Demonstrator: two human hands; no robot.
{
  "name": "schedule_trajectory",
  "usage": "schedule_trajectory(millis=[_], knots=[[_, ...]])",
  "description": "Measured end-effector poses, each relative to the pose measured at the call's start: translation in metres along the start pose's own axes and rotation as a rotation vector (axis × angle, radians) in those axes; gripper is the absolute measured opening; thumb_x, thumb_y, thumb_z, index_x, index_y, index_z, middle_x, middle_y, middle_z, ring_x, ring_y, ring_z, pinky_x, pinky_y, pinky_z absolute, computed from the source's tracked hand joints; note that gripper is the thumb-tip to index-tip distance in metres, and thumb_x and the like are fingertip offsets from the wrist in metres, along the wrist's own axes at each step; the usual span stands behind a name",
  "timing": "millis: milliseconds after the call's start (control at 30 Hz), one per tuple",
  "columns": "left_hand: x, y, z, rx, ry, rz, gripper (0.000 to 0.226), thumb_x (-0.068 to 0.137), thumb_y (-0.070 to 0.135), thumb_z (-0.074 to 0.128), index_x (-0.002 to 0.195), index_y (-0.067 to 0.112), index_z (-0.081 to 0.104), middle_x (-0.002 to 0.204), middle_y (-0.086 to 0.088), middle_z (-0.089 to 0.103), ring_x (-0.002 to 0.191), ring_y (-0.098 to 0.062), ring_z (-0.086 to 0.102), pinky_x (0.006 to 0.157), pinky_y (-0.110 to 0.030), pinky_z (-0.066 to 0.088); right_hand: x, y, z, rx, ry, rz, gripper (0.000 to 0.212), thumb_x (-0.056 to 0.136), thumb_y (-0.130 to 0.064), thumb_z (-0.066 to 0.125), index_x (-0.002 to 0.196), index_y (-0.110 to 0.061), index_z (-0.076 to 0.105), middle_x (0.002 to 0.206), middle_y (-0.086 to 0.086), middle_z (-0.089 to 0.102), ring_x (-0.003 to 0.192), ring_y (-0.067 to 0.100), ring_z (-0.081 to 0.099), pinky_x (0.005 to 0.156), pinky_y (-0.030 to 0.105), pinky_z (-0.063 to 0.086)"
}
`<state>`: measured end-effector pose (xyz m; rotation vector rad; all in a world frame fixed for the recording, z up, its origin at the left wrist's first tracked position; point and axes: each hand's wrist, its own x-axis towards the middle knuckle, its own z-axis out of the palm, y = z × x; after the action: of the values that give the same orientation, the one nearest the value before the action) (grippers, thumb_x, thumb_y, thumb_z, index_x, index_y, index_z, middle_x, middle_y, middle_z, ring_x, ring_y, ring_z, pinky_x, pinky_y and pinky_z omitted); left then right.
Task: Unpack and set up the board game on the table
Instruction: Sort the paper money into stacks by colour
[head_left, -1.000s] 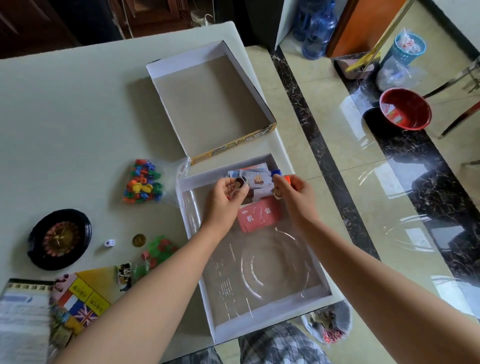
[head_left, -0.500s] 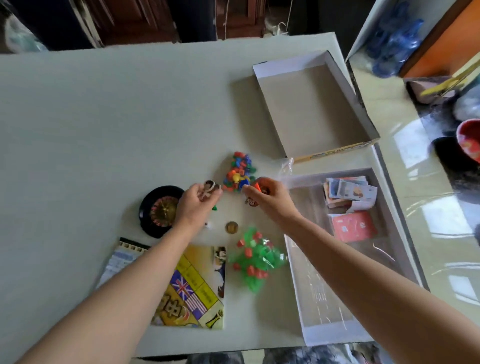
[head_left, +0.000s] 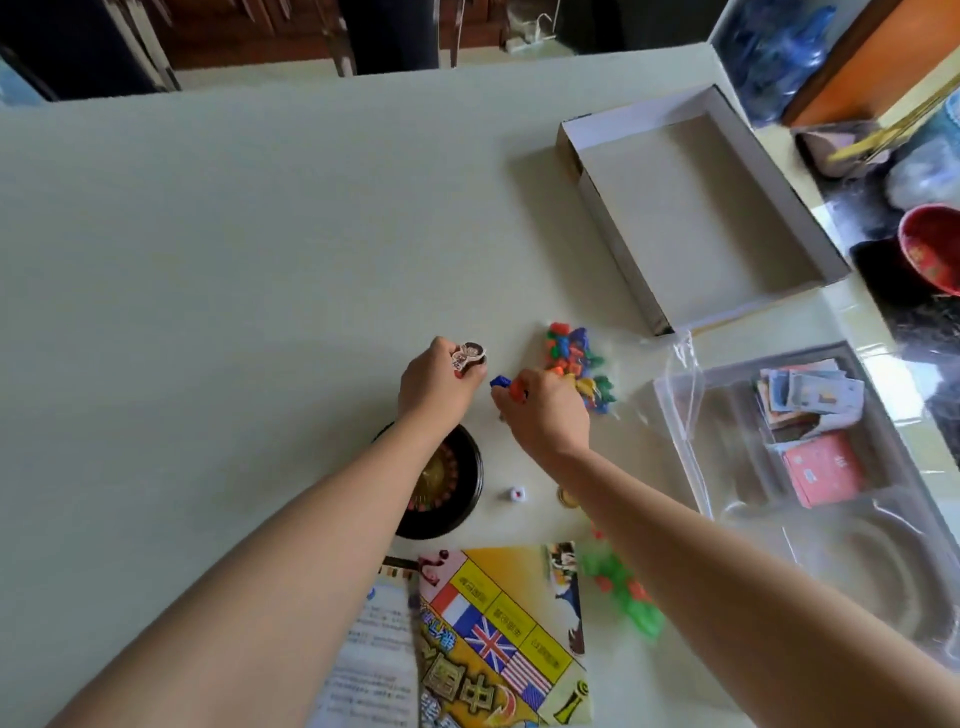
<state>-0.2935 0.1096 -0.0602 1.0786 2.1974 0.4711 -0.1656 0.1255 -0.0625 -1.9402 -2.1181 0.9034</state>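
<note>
Near the counter (head_left: 208, 260) middle, the left grip (head_left: 439, 387) pinches a cartoon figure token (head_left: 467, 356); the right grip (head_left: 545, 410) clasps blue and orange pieces (head_left: 508, 387) beside a bag of coloured pieces (head_left: 574, 358). The open box (head_left: 696, 467) sits at the right edge.

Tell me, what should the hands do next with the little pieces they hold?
Probably set them down on the pale table: the left hand pinches a cardboard character figure, the right hand grips blue and orange plastic pieces, over bare tabletop.
</note>
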Motion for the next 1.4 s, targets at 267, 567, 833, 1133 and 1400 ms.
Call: schedule_trajectory(millis=[267, 567, 833, 1133, 1400], knots=[[0.008, -0.008, 0.002, 0.138, -0.017, 0.237, 0.032, 0.09, 0.035, 0.063, 0.114, 0.014, 0.063, 0.111, -0.007, 0.065, 0.097, -0.026, 0.061, 0.078, -0.031, 0.046, -0.005, 0.016, 0.004, -0.087, 0.104, -0.166, 0.024, 0.078, -0.038, 0.07, 0.081, -0.017, 0.058, 0.082, -0.001, 0.058, 0.081, 0.02, 0.049, 0.065, 0.032, 0.036], [-0.025, -0.021, -0.002, 0.3, -0.113, 0.481, 0.026, 0.089, 0.024, 0.056, 0.114, 0.026, 0.063, 0.107, 0.002, 0.055, 0.093, -0.022, 0.059, 0.066, -0.028, 0.038, -0.035, 0.054, 0.009, -0.168, 0.043, -0.348, 0.025, 0.066, -0.023, 0.072, 0.088, -0.016, 0.061, 0.089, 0.0, 0.06, 0.085, 0.025, 0.053, 0.072, 0.035, 0.047], [-0.029, -0.004, 0.024, 0.317, -0.099, 0.513, 0.026, 0.09, 0.02, 0.059, 0.115, 0.023, 0.065, 0.116, -0.003, 0.054, 0.109, -0.023, 0.054, 0.083, -0.034, 0.046, -0.049, 0.071, 0.003, -0.075, 0.051, -0.36, 0.036, 0.076, -0.016, 0.067, 0.111, -0.01, 0.061, 0.106, 0.004, 0.062, 0.096, 0.026, 0.056, 0.082, 0.039, 0.051], [-0.043, -0.004, 0.029, 0.384, 0.047, 0.655, 0.041, 0.079, 0.006, 0.064, 0.117, 0.019, 0.066, 0.115, -0.004, 0.056, 0.11, -0.024, 0.048, 0.09, -0.035, 0.04, -0.056, 0.097, -0.033, 0.02, 0.082, -0.268, 0.022, 0.079, -0.012, 0.061, 0.1, -0.016, 0.067, 0.102, 0.001, 0.066, 0.096, 0.022, 0.059, 0.078, 0.034, 0.05], [-0.072, 0.054, 0.051, 0.239, 0.059, 0.707, 0.018, 0.081, 0.006, 0.062, 0.095, 0.016, 0.067, 0.096, -0.004, 0.058, 0.09, -0.024, 0.057, 0.073, -0.033, 0.045, -0.04, 0.143, -0.097, 0.123, 0.285, -0.171, 0.016, 0.079, -0.007, 0.06, 0.09, -0.014, 0.07, 0.086, 0.001, 0.072, 0.074, 0.021, 0.065, 0.067, 0.035, 0.054]])
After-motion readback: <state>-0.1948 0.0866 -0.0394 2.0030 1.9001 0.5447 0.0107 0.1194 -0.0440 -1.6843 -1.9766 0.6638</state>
